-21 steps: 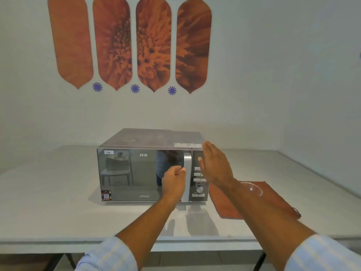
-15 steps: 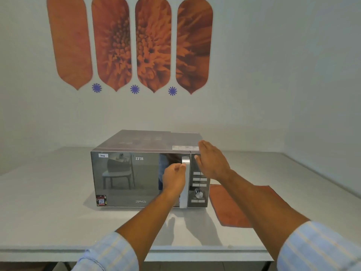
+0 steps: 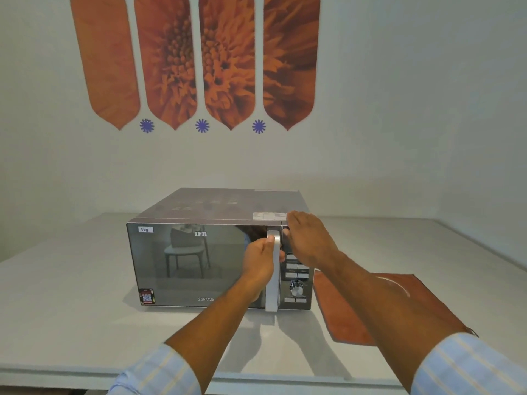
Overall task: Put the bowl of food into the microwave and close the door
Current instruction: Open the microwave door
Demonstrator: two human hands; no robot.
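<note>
Step in hand: opening the microwave [image 3: 205, 252]; its mirrored door [image 3: 196, 265] looks shut flush against the body, so I judge the task barely started
Left hand: the left hand [image 3: 261, 259] is curled round the upper part of the vertical silver handle [image 3: 273, 276] at the door's right edge, fingers wrapped behind the bar and thumb on its front
Right hand: the right hand [image 3: 309, 240] lies flat with fingers pressed together on the microwave's top right front corner, above the control panel [image 3: 296, 276]; it grips nothing
How to do it well: keep that right palm pressing down so the microwave does not slide on the smooth white table [image 3: 71, 295]; pull the handle straight toward the body from where the hand sits, steadily rather than with a jerk, and swing the door wide to the left so the cavity is fully open
Bowl: a clear glass rim, which I take for the bowl [image 3: 397, 285], shows just right of the microwave on an orange mat [image 3: 350, 317], mostly hidden behind the right forearm; any food in it I cannot tell
What to watch: the forearm passes close over the bowl, so it should lift clear rather than sweep across
Count, task things: 1 microwave, 1 door, 1 handle, 1 bowl
Count, on the panel: 1 knob [image 3: 296, 288] low down; several buttons, too blurred to number
Count, around: 1 mat, 1 table, 4 orange flower panels [image 3: 228, 61] on the wall above the microwave, 3 small blue stars [image 3: 202, 126] beneath them
</note>
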